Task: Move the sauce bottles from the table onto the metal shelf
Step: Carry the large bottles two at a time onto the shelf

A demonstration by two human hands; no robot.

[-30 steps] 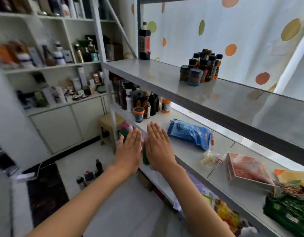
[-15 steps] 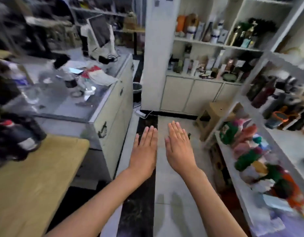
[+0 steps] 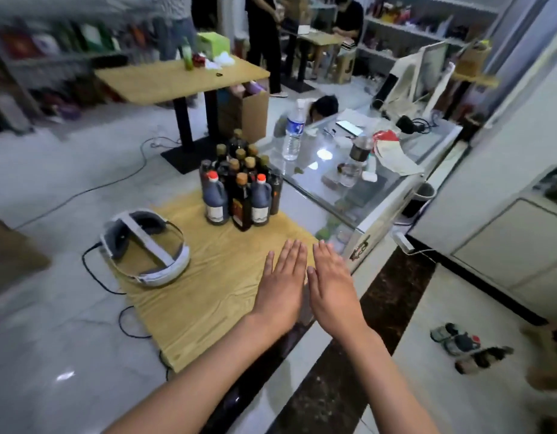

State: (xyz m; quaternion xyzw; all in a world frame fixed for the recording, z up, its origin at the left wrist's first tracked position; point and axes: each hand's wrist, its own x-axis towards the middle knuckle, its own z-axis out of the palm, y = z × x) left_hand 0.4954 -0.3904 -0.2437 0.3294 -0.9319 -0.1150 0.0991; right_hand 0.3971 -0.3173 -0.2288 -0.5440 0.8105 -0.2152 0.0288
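Two bare hands hover palm-down, side by side, over the near edge of a wood-grain desk [image 3: 208, 292]; the left hand [image 3: 280, 289] and right hand [image 3: 332, 286] each keep the grip flat, fingers straight and together, holding nothing. The sauce bottles [image 3: 239, 186] stand clustered upright at the desk's far end: dark glass with cork-coloured caps, flanked by two handled plastic jugs with red caps. A white ring-shaped headset [image 3: 145, 249] with grey straps lies on the left. A glass-topped counter [image 3: 380, 180] adjoins on the right.
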